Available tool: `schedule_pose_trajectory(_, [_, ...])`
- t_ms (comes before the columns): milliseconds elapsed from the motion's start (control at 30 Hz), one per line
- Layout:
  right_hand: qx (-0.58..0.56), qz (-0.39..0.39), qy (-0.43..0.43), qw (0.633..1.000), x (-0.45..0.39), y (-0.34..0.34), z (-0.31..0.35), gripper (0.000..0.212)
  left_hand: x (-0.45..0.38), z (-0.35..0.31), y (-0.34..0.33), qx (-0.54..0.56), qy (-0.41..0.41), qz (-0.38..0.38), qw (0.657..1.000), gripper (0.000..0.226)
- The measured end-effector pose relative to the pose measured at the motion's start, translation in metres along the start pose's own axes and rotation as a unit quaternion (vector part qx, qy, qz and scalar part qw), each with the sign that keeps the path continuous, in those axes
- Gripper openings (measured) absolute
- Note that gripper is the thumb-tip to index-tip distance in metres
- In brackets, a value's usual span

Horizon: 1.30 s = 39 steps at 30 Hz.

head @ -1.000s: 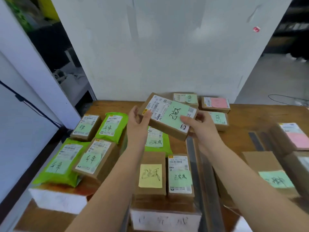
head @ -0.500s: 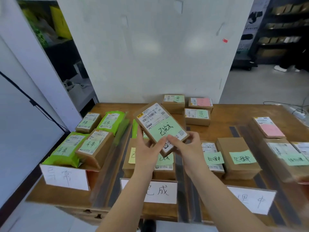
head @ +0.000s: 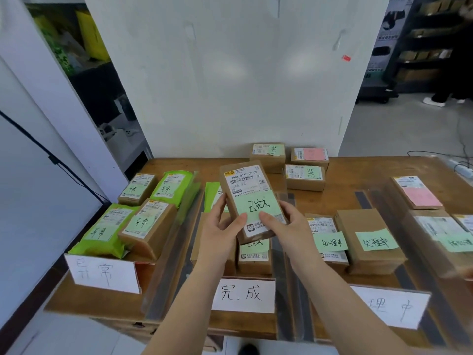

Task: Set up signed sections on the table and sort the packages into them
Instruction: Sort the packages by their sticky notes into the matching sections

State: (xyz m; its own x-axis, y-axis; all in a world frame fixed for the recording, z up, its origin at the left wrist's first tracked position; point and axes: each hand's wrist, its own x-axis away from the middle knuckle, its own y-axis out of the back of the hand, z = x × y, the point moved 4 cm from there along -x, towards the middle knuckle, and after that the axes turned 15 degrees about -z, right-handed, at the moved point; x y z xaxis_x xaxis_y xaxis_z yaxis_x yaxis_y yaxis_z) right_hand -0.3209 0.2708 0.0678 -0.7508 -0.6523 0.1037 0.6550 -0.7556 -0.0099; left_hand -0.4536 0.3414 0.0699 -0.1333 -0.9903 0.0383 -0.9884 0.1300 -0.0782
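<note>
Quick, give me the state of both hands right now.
Left hand: closed on the lower left edge of the brown package with the green note.
Right hand: closed on the same package's lower right edge.

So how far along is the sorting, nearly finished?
Well along, it seems. Three white signs stand at the table's front edge, each with packages already behind it, like the green bags on the left. Both hands, left hand and right hand, hold a brown box above the middle section. Three boxes at the back look unsorted.
</note>
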Motion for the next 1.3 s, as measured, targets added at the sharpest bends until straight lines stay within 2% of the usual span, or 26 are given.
schedule_pose_trajectory(400, [0.092, -0.038, -0.025, 0.995, -0.08, -0.029, -0.016, 0.035, -0.091, 0.027, -0.027, -0.006, 0.043, 0.027, 0.999, 0.048])
schedule_pose_trajectory(600, [0.155, -0.066, -0.03, 0.985, -0.127, -0.046, -0.029, 0.041, -0.142, 0.05, -0.046, -0.036, 0.08, 0.032, 0.996, 0.05])
schedule_pose_trajectory(800, [0.206, -0.081, -0.06, 0.973, -0.165, -0.06, -0.051, 0.05, -0.187, 0.084, -0.063, -0.092, 0.094, 0.06, 0.99, 0.048])
schedule_pose_trajectory(1067, [0.253, -0.08, -0.127, 0.956, -0.199, -0.069, -0.096, 0.051, -0.217, 0.126, -0.076, -0.185, 0.141, 0.055, 0.971, 0.043])
schedule_pose_trajectory(1300, [0.326, -0.074, -0.164, 0.928, -0.208, -0.066, -0.124, 0.048, -0.22, 0.142, -0.082, -0.288, 0.104, 0.102, 0.946, 0.035])
